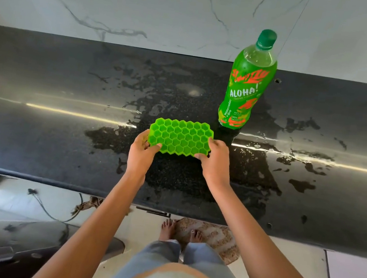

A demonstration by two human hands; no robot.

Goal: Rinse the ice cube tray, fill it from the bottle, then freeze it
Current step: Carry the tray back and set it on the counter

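Note:
A bright green honeycomb ice cube tray (pixel 181 137) lies flat over the wet black counter, cells facing up. My left hand (pixel 141 151) grips its near left corner, thumb on top. My right hand (pixel 215 159) grips its near right corner the same way. Whether the tray rests on the counter or hovers just above it, I cannot tell. A green plastic bottle (pixel 248 82) labelled ALOHA stands upright just behind the tray's right end, its dark green cap on.
The black stone counter (pixel 38 133) runs across the view with puddles and splashes around the tray and to the right. A white marble wall (pixel 148 6) rises behind it. Below the counter edge are my bare feet, a woven mat (pixel 216 238) and a loose cable (pixel 51 212).

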